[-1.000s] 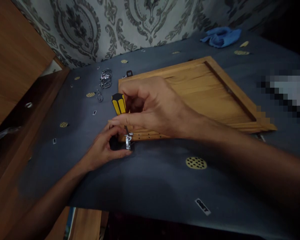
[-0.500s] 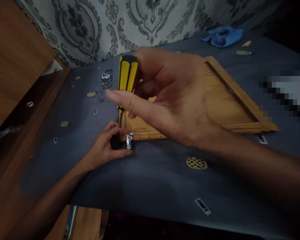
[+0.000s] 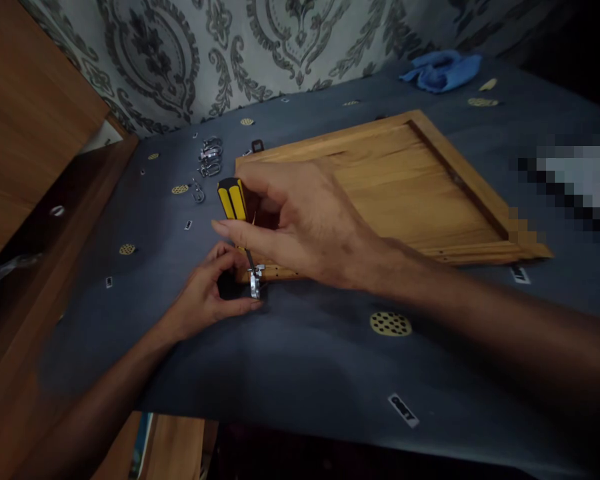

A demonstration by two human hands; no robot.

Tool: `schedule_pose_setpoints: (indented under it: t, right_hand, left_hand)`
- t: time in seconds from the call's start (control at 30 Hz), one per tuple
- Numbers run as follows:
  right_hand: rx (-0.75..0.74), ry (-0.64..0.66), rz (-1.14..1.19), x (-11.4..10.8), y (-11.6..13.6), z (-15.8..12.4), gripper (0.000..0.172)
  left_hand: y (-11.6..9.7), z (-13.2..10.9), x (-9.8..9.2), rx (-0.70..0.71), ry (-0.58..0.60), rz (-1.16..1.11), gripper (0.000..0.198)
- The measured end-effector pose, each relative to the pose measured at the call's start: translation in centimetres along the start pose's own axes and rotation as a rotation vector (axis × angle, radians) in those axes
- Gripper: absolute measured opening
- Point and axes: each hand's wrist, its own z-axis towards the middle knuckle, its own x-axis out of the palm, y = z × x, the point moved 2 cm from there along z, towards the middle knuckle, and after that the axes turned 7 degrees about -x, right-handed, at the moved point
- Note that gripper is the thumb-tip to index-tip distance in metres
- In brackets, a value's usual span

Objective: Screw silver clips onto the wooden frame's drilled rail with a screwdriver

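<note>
Backdrop: patterned fabric (image 3: 290, 40), pale ground with dark grey scroll and medallion figures, hanging behind the work surface. Left side: brown wooden furniture (image 3: 35, 73). Surface: blue-grey cloth (image 3: 330, 373), printed with yellow dotted ovals and small lettered labels.

Item, one wooden panel (image 3: 380, 193): framed, recessed centre, lying flat on the cloth; small dark holes run along its near edge.

Item, one metal fitting (image 3: 255, 283): silver, at the near left corner of the panel, against that edge, its lower part projecting toward the viewer.

Item, one screwdriver (image 3: 231, 200): yellow and black handle, dark shaft, tilted, the shaft running down to the fitting; exact seating of the tip too small to tell.

Right hand (image 3: 305, 223): closed about the screwdriver handle, thumb on the near side, above the panel's left part.

Left hand (image 3: 203, 293): thumb and fingers curved around a gap, fingertips at the panel's corner, thumb tip at the fitting's lower end; whether it pinches the fitting cannot be told.

Item, loose metal fittings (image 3: 211, 158): silver, clustered left of the panel, one lying slightly nearer.

Item, one blue cloth (image 3: 443, 71): crumpled, beyond the panel at far right.
</note>
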Motion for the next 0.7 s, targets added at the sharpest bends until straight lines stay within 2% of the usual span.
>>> schedule_pose_setpoints:
  t: [0.1,0.4,0.53,0.7]
  right_hand:
    - [-0.017,0.006,0.01,0.02,-0.07,-0.05,0.041]
    - [0.015,0.023,-0.05,0.03,-0.05,0.11,0.045]
    - [-0.037,0.072,0.092,-0.05,-0.16,0.1,0.042]
    - [-0.085,0.233,0.35,-0.49,-0.29,0.32,0.019]
  left_hand:
    - [-0.01,0.06,-0.03,0.011,0.008,0.008,0.036]
    - [-0.12,0.08,-0.12,0.027,0.003,-0.006,0.034]
    - [0.04,0.08,-0.08,0.003,0.003,-0.005,0.035]
    - [0.23,0.02,-0.06,-0.016,-0.001,0.012,0.033]
